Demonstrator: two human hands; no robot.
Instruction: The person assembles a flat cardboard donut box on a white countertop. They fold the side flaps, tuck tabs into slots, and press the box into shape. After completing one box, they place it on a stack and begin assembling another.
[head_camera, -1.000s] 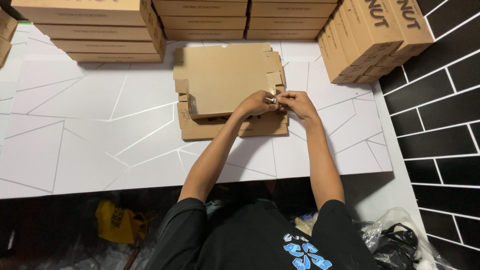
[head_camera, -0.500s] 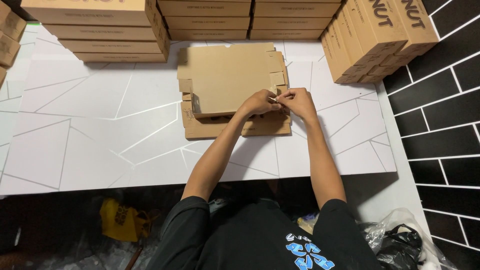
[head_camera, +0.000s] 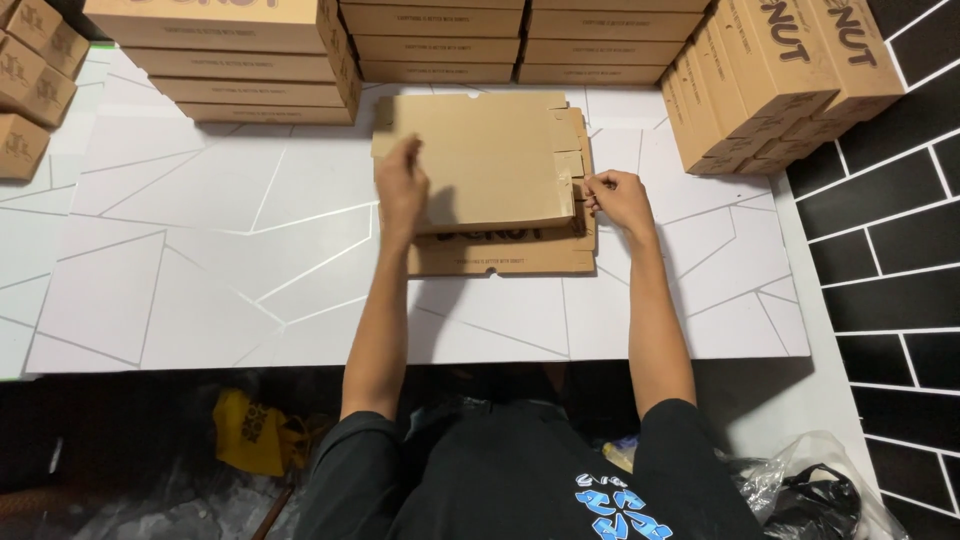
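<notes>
Head view, left to right from the flat cardboard box (head_camera: 480, 175) at the white table's (head_camera: 200, 250) middle: stacked boxes (head_camera: 215, 50) lie left and behind it. The left hand (head_camera: 402, 190) presses flat, open-palmed, on its left part. The right hand (head_camera: 615, 195) pinches a side flap at its right edge. Folding cleanly likely calls for firm pressure along the crease while the flap turns.
</notes>
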